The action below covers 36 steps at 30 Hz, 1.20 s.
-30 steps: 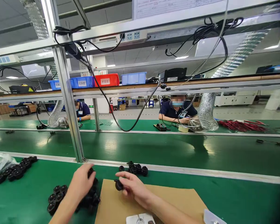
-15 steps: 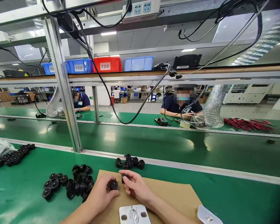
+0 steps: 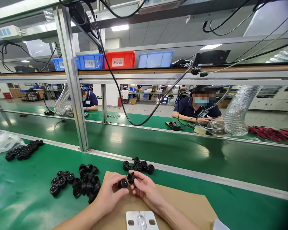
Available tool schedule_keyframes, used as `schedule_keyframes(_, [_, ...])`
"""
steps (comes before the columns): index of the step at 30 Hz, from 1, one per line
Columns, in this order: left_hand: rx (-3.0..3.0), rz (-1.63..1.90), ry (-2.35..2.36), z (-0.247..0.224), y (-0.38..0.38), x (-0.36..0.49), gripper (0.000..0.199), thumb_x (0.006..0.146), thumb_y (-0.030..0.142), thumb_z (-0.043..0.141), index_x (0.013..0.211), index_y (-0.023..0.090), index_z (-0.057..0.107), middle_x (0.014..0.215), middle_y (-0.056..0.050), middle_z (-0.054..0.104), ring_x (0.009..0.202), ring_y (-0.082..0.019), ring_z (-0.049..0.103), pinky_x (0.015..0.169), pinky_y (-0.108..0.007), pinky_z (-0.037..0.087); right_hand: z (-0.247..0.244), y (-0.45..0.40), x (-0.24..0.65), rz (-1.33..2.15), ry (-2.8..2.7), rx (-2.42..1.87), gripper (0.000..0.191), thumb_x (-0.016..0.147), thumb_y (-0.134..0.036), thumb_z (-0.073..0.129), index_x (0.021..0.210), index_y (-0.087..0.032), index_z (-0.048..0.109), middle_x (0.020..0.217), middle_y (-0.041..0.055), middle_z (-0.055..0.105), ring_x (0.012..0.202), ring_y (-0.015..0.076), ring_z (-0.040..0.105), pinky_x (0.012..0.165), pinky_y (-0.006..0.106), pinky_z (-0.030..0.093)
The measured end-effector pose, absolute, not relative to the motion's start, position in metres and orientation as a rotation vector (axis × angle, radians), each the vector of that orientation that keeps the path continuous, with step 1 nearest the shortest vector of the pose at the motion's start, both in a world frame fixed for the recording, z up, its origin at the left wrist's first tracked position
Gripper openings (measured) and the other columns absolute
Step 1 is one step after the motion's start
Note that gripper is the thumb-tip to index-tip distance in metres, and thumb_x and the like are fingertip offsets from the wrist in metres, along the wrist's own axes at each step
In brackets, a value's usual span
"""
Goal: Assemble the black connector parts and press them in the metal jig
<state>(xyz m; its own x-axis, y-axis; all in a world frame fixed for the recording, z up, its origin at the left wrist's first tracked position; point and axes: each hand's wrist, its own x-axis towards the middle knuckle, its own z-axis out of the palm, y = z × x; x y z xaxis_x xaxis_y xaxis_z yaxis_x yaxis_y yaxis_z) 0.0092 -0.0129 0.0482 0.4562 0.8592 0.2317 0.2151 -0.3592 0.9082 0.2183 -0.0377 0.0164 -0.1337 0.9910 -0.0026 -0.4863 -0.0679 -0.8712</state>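
My left hand (image 3: 112, 191) grips a small round black plastic part (image 3: 123, 183) between thumb and fingers, its round face turned up and to the right. Close beside it, my right hand (image 3: 146, 190) pinches a black cap-like part (image 3: 131, 178) with a short stub, its hollow side showing. The two parts are very near each other; I cannot tell whether they touch. Both hands are over a brown cardboard sheet (image 3: 182, 198). Below them on the cardboard lies a white plate with a clear round piece (image 3: 142, 221), cut off by the frame's lower edge.
Left of my hands lie a heap of black rings (image 3: 86, 183) and several black wheel-like parts (image 3: 61, 182). More capped black parts (image 3: 139, 166) sit behind the cardboard. A metal post (image 3: 73, 80) rises from the bench edge. A co-worker (image 3: 198, 107) sits across the green belt.
My right hand has turned its black part so the hollow side now shows, beside the left hand's part. The whole view has shifted slightly.
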Motion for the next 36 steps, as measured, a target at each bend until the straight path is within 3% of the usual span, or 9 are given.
schedule_keyframes(3, [1.835,0.934,0.902,0.046,-0.011,0.009,0.039,0.083,0.02,0.08,0.121,0.029,0.081,0.109,-0.008,0.076,0.107,-0.028,0.068,0.099,-0.04,0.056,0.018,-0.042,0.217,1.284,-1.13,-0.849,0.053,0.084,-0.051,0.086,0.126,-0.022,0.071,0.116,0.0107,0.069,0.088,0.0208,0.064,0.073,0.034,0.056])
schedule_keyframes(10, [1.78,0.918,0.864,0.034,-0.007,0.01,0.052,0.088,0.02,0.074,0.139,0.032,0.073,0.129,-0.009,0.074,0.119,-0.029,0.067,0.107,-0.044,0.055,0.02,-0.049,0.216,1.109,-1.376,-0.936,0.035,0.096,-0.044,0.073,0.126,-0.025,0.069,0.12,0.0109,0.07,0.1,0.0253,0.065,0.088,0.041,0.057])
schedule_keyframes(16, [1.814,0.912,0.778,0.034,-0.011,0.01,0.05,0.096,0.02,0.065,0.145,0.032,0.068,0.13,-0.008,0.073,0.121,-0.028,0.066,0.109,-0.043,0.054,0.023,-0.051,0.216,1.029,-1.457,-0.95,0.03,0.098,-0.044,0.071,0.122,-0.026,0.071,0.127,0.0105,0.066,0.107,0.0263,0.066,0.092,0.04,0.057])
schedule_keyframes(20, [1.818,0.928,0.743,0.032,-0.01,0.009,0.046,0.098,0.021,0.064,0.142,0.032,0.069,0.13,-0.008,0.072,0.121,-0.028,0.067,0.108,-0.043,0.055,0.023,-0.05,0.217,0.947,-1.496,-0.957,0.026,0.098,-0.041,0.07,0.12,-0.027,0.073,0.128,0.0108,0.065,0.112,0.0279,0.066,0.091,0.039,0.057])
schedule_keyframes(26, [1.692,0.968,0.832,0.025,-0.004,0.009,0.046,0.088,0.019,0.074,0.133,0.029,0.075,0.135,-0.009,0.075,0.126,-0.031,0.068,0.113,-0.046,0.053,0.023,-0.048,0.22,0.873,-1.532,-0.987,0.024,0.096,-0.036,0.073,0.118,-0.028,0.076,0.129,0.0112,0.069,0.12,0.0311,0.065,0.097,0.043,0.056])
schedule_keyframes(31, [1.693,0.979,0.82,0.031,-0.007,0.009,0.033,0.084,0.018,0.078,0.116,0.025,0.08,0.121,-0.009,0.08,0.114,-0.03,0.074,0.103,-0.042,0.058,0.023,-0.047,0.222,0.854,-1.558,-1.052,0.028,0.094,-0.039,0.074,0.119,-0.026,0.075,0.119,0.0107,0.074,0.105,0.0291,0.069,0.089,0.042,0.056])
schedule_keyframes(36, [1.736,0.979,0.861,0.034,-0.008,0.01,0.034,0.082,0.019,0.08,0.115,0.024,0.08,0.12,-0.011,0.08,0.111,-0.031,0.074,0.101,-0.042,0.058,0.022,-0.047,0.221,0.905,-1.551,-1.165,0.035,0.095,-0.044,0.072,0.124,-0.024,0.07,0.106,0.0089,0.077,0.091,0.0259,0.069,0.08,0.038,0.055])
